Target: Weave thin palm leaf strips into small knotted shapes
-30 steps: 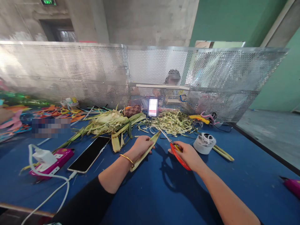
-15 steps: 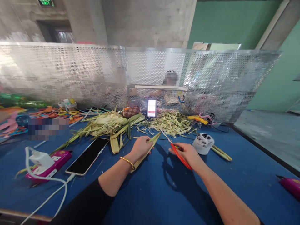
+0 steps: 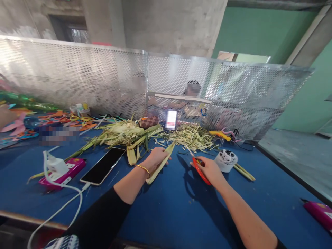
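Observation:
My left hand [image 3: 157, 157] is closed on a long, pale green corn husk strip [image 3: 163, 164] that slants up and away over the blue table. In my right hand [image 3: 207, 167] is a pair of scissors [image 3: 199, 171] with red handles, the blades pointing up and left. Their tips are apart from the husk, to its right. Just beyond lies a heap of thin husk shreds [image 3: 193, 137]. A bigger pile of whole husks [image 3: 121, 133] lies to the left. Beside my right wrist stands a roll of white string [image 3: 226, 160].
A black-screened phone [image 3: 103, 166] on a charging cable and a purple power strip [image 3: 63, 173] lie at left. Light green stalks [image 3: 244, 172] rest behind the string. A perforated metal screen [image 3: 178, 74] closes off the back. Another person's hand [image 3: 6, 116] shows at far left.
The scissor blades have come away from the husk's tip, which now looks blunter. My view has turned slightly left and tilted.

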{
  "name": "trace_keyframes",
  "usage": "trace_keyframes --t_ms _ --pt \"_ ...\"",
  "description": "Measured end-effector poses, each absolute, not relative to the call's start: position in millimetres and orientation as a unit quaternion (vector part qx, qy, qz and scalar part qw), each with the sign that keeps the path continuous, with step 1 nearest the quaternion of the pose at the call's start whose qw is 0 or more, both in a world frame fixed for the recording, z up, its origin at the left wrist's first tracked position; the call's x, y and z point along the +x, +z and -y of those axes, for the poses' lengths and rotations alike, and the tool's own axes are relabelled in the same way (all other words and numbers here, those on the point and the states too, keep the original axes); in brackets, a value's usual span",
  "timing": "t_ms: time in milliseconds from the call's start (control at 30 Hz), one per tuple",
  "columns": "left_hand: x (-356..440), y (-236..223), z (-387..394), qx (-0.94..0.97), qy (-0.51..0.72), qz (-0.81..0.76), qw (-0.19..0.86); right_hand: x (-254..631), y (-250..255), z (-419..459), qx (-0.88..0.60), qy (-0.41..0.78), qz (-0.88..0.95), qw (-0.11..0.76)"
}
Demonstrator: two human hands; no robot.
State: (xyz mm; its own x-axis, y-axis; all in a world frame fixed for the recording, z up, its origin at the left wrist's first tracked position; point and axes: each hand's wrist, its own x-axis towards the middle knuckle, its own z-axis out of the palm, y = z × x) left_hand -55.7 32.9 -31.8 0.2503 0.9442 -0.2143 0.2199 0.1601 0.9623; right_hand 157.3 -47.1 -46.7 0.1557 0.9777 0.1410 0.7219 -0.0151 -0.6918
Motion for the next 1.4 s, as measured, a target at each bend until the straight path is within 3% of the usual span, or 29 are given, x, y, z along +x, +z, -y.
trace_keyframes --t_ms 133,233,300,533,767,1067,1267,1400 --pt "-69.9 -14.8 -41.5 0.463 0.399 -0.510 0.606 167.3 -22.8 57.0 -0.661 0.238 0.658 0.273" --pt "-79.5 -4.5 -47.1 0.401 0.435 -0.490 0.640 173.9 4.4 58.8 -0.603 0.382 0.691 0.113" --pt "-83.7 -0.3 -49.2 0.372 0.449 -0.478 0.657 176.6 19.0 49.3 -0.633 0.414 0.651 0.064" --pt "-99.5 11.6 -51.9 0.314 0.485 -0.448 0.682 173.4 39.1 6.6 -0.691 0.368 0.596 0.178" --pt "-127.0 25.8 -58.3 0.272 0.564 -0.425 0.654 109.5 17.9 1.1 -0.606 0.454 0.644 0.110" --pt "-137.2 22.3 -67.7 0.238 0.591 -0.408 0.653 108.1 -6.1 -41.6 -0.681 0.371 0.578 0.254" --pt "-134.7 18.9 -70.1 0.233 0.587 -0.403 0.662 114.1 -11.5 -14.7 -0.678 0.354 0.621 0.173" --pt "-126.5 15.2 -65.7 0.242 0.556 -0.415 0.679 126.5 -11.3 -12.7 -0.716 0.227 0.641 0.157"
